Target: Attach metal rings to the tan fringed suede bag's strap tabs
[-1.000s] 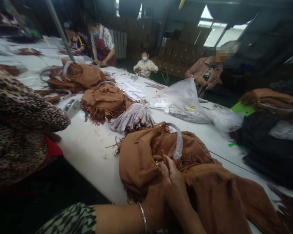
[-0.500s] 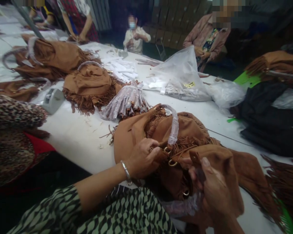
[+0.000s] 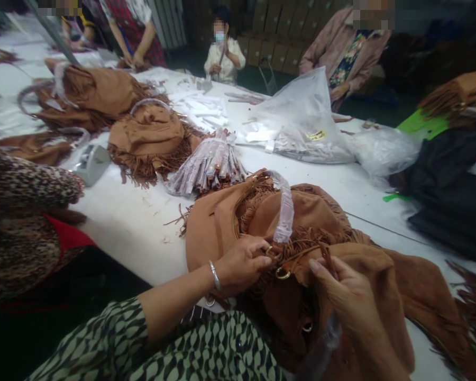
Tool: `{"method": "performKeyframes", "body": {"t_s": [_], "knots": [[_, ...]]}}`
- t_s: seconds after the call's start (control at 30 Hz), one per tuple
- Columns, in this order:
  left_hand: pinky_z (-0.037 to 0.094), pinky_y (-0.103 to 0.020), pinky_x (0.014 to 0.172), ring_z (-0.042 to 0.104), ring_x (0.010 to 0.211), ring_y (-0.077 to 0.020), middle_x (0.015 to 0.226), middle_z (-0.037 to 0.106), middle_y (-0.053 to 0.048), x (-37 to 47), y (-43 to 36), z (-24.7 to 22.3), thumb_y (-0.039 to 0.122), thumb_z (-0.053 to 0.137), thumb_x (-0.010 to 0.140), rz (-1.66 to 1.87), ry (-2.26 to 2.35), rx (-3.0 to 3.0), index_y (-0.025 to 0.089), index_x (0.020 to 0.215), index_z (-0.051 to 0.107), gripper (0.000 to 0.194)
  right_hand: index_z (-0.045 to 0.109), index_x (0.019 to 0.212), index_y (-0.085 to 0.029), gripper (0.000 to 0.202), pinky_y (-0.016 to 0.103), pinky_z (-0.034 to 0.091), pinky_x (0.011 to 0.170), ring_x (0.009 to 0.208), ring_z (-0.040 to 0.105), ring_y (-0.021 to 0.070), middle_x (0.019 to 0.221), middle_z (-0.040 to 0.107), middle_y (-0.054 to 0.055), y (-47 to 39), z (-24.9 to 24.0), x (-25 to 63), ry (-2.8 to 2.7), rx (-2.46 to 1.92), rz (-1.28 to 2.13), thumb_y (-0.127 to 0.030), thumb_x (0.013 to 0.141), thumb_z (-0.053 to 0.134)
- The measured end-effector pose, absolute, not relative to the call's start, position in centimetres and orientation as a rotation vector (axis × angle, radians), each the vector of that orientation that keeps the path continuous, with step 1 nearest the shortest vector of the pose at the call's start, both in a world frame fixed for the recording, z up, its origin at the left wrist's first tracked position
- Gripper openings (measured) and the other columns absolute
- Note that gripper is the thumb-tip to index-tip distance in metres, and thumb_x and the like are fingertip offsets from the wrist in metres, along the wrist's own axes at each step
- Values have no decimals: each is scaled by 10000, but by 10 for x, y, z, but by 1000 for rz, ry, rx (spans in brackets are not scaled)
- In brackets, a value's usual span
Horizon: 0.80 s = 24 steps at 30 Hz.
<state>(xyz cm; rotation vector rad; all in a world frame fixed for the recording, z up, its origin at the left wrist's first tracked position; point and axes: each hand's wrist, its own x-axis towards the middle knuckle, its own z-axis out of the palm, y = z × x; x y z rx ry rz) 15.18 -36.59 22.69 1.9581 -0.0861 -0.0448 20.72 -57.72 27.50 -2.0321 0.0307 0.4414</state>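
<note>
A brown fringed handbag [image 3: 214, 217] lies on the table before me, one plastic-wrapped handle [image 3: 284, 209] arching up from its opening. My left hand [image 3: 244, 267] is closed in a pinch at the bag's edge, on a gold ring by that handle's base. Another gold ring [image 3: 282, 273] shows just right of those fingertips. My right hand [image 3: 347, 291] is closed on a second handle [image 3: 329, 338], wrapped in plastic and hanging below the palm. Its brown end tab [image 3: 326, 255] sticks up between thumb and fingers, close to the bag's edge.
Behind the bag lies a bundle of wrapped handles [image 3: 208, 164]. More fringed bags [image 3: 146, 132] and a grey tape dispenser [image 3: 90, 164] are at left. A clear plastic sack [image 3: 301, 116] and black cloth [image 3: 456, 185] lie right. A co-worker's patterned sleeve [image 3: 27, 174] is close at left.
My right hand has raised the handle's end tab and brought it nearer the ring and my left hand. The left hand stays at the bag's edge. The view has shifted slightly.
</note>
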Motion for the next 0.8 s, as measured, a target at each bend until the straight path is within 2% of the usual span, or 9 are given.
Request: {"method": "performKeyframes", "body": {"t_s": [0.13,0.2,0.37,0.5,0.57,0.67,0.8], "knots": [[425,-264,783,568,825,-149,870,626,-37,140,-367,229,257,494,884,7,-287,2198,161,966,598,164,683,940,-163,427,276,508,704,822,631,224,832,694,49,-559,277,219,59,-1924,473,-490,666,688],[414,-286,795,560,861,-162,899,617,-42,132,-369,227,272,443,909,36,-385,2349,171,1002,566,185,671,989,-164,460,283,521,687,811,641,222,872,702,60,-545,280,223,44,-1768,591,-489,665,703],[412,-287,734,549,814,-159,877,604,-42,119,-372,221,286,390,929,142,-389,2446,171,1046,545,225,677,825,-143,342,237,518,578,626,635,162,730,696,47,-524,286,221,125,-1504,905,-376,603,794],[425,-287,714,552,788,-165,857,605,-39,120,-371,218,311,388,932,184,-376,2423,182,1084,546,255,677,750,-127,317,217,513,546,561,619,137,668,685,45,-529,287,215,215,-1493,836,-299,537,838],[441,-305,742,561,815,-179,897,618,-48,120,-370,217,324,410,922,230,-357,2404,169,1146,507,289,686,728,-120,313,224,514,521,547,617,143,660,685,55,-534,286,213,247,-1499,753,-281,513,848],[454,-351,838,564,934,-217,1048,612,-98,117,-367,211,354,483,884,346,-283,2365,116,1261,398,454,686,671,-131,285,255,533,532,555,629,166,658,688,63,-541,286,213,264,-1469,729,-247,478,860],[417,-426,956,531,1069,-248,1110,588,-124,103,-359,199,309,526,851,489,-317,2355,117,1261,388,473,694,788,-165,301,264,552,622,654,654,181,747,703,60,-542,291,210,263,-1471,766,-235,534,840]]}}
